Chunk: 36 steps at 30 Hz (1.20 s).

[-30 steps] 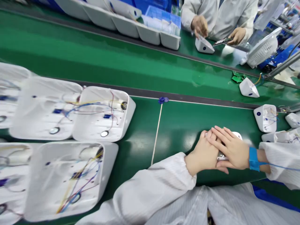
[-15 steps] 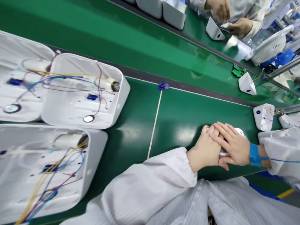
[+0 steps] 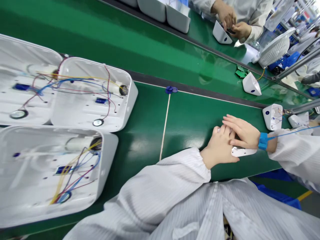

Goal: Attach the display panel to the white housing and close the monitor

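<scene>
White part (image 3: pixel 243 152) is under both my hands, near the front edge of the table (image 3: pixel 187 116) and over toward the right. As for how far along things are, I'd call it mid-handling: the part is down on the work surface and hasn't been let go of. Most of it is covered, so I can't tell what's done on it or what's left. Over at the left end, the big white housings (image 3: pixel 71 115) sit open side up with loose colored wires (image 3: pixel 83 79) running across them, and I see no cover over any of those.

Position-wise, the part is right below my left grip (image 3: pixel 220 146), which lies palm down with the fingers bent over its far side. I can't tell if those fingers are really closed on it or just pressing, since they're partly hidden. My right grip (image 3: pixel 243 133) is open and pretty flat, fingers out straight and reaching over the left one's fingers, thumb just above the part. Looks more like resting than clamping to me. The side nearest me pokes out below the right one, and a tiny bit shows past my left knuckles.
</scene>
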Available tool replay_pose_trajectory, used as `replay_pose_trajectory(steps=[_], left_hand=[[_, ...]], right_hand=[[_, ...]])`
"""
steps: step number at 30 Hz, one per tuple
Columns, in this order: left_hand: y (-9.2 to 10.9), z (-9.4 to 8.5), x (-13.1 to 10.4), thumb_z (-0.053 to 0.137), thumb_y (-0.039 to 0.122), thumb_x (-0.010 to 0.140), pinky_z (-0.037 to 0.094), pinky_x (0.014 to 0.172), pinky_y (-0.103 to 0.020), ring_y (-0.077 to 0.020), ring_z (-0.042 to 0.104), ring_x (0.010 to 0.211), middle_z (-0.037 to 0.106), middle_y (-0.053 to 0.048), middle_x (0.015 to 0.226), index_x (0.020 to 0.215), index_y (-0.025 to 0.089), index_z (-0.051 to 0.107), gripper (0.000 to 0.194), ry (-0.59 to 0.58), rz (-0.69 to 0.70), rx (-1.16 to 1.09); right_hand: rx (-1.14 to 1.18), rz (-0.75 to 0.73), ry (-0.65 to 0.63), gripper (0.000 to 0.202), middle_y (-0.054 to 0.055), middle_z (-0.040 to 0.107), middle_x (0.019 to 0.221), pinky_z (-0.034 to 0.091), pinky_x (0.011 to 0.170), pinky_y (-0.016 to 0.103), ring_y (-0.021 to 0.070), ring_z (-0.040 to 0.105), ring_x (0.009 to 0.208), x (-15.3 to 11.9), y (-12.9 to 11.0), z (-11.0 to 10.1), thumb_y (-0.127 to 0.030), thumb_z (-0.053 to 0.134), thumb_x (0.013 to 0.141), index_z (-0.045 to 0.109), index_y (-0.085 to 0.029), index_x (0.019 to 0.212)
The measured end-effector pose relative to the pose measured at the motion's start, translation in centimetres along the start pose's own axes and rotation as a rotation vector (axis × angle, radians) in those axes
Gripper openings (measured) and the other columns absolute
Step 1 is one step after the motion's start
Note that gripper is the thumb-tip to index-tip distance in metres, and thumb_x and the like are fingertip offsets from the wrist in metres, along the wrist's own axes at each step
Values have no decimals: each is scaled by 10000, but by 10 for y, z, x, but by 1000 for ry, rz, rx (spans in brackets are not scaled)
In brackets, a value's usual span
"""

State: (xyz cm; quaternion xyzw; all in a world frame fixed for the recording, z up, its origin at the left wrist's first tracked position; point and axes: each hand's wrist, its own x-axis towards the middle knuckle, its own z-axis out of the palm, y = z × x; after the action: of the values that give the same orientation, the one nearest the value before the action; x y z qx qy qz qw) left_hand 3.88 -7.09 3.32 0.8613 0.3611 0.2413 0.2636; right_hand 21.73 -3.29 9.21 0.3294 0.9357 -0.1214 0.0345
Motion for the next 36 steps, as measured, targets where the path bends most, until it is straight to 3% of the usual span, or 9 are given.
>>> replay_pose_trajectory(steps=[10,14,18,22,24,28,30,33,36], left_hand=[[-1,6,-2,780,694,588,279,1088,-579,-427,365,1344,438,-243,1440,1376,98,458,1040,-36,-3,13],[-1,4,-1,794,638,592,296,1082,-551,-414,375,1341,456,-223,1423,1388,121,438,1014,-4,-29,-33],[-1,1,-1,808,609,578,319,1056,-525,-396,420,1290,477,-228,1394,1462,93,318,1135,37,-25,-56],[-3,-1,-3,797,601,582,329,1038,-513,-391,446,1258,472,-226,1394,1509,104,242,1190,49,-5,-45],[-4,-2,-6,775,579,610,340,1024,-515,-396,461,1241,481,-231,1379,1507,105,263,1137,71,24,-21],[-7,-2,-12,715,513,754,293,1082,-545,-386,479,1258,468,-213,1422,1504,178,312,916,161,307,106],[-11,-1,-12,685,551,814,230,1143,-557,-355,492,1267,513,-175,1404,1493,222,333,833,290,407,92],[-23,-1,-7,685,646,810,266,1162,-546,-347,490,1290,549,-165,1374,1493,217,317,887,533,336,-173],[-38,-5,-2,589,665,877,466,1009,-445,-308,585,1177,589,-173,1306,1472,188,351,799,510,113,-654]], right_hand=[[54,64,-45,869,189,425,1542,392,1108,600,397,347,1448,11,-6,2,-703,532,871,364,-166,1532],[117,83,5,799,187,470,1508,436,1088,563,369,423,1407,12,-6,-2,-669,541,882,421,-165,1490],[234,193,290,579,148,548,1435,444,1093,529,323,501,1344,5,-5,-4,-529,508,949,480,-214,1435],[313,592,798,499,146,540,1417,485,1024,534,328,534,1298,-16,-5,14,-467,501,965,479,-249,1413],[508,714,816,515,150,527,1436,522,963,526,330,569,1262,-33,-10,28,-474,445,982,421,-266,1453],[943,657,497,515,125,637,1318,578,842,454,300,679,1078,-66,-29,41,-463,436,983,426,-269,1459],[931,633,578,524,110,648,1289,566,866,433,289,672,1068,-74,-40,37,-447,542,942,473,-261,1427],[739,523,751,583,106,608,1341,497,985,454,308,604,1176,-71,-51,29,-385,678,866,503,-259,1407],[624,372,833,638,114,578,1375,453,1024,489,333,557,1235,-57,-54,27,-320,712,834,485,-263,1427]])
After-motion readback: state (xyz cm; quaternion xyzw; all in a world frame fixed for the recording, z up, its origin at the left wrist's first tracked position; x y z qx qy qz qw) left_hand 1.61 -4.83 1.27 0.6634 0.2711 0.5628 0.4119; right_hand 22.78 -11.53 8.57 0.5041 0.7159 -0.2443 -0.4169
